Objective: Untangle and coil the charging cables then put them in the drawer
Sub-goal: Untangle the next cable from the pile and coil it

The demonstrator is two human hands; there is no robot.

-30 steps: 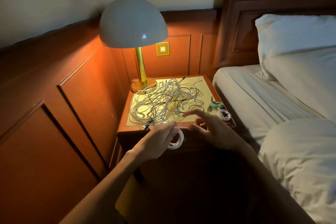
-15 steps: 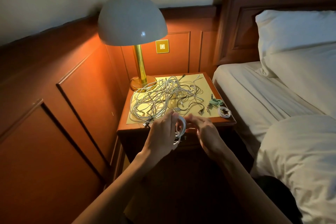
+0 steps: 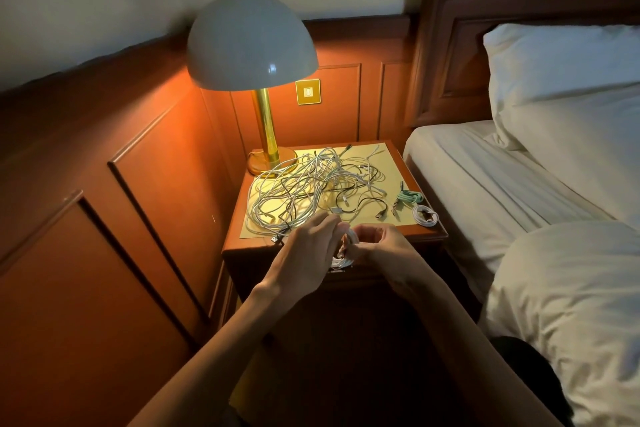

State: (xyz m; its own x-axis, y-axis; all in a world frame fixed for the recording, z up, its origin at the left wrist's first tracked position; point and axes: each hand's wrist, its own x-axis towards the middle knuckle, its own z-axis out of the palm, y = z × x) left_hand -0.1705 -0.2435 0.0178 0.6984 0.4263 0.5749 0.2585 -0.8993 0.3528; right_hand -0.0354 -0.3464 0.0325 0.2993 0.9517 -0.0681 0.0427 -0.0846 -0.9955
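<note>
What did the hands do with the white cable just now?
The right hand, spread open a second ago, came in to the left and now pinches the white coil that the left hand holds. The tangled pile, the green bundle and the small white bundle on the nightstand stayed put.

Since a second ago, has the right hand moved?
Yes: the right hand drew leftward off the nightstand top to the white coil at its front edge.

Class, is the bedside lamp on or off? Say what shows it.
On. The lamp casts warm orange light on the wall panelling and the nightstand beneath its shade.
</note>
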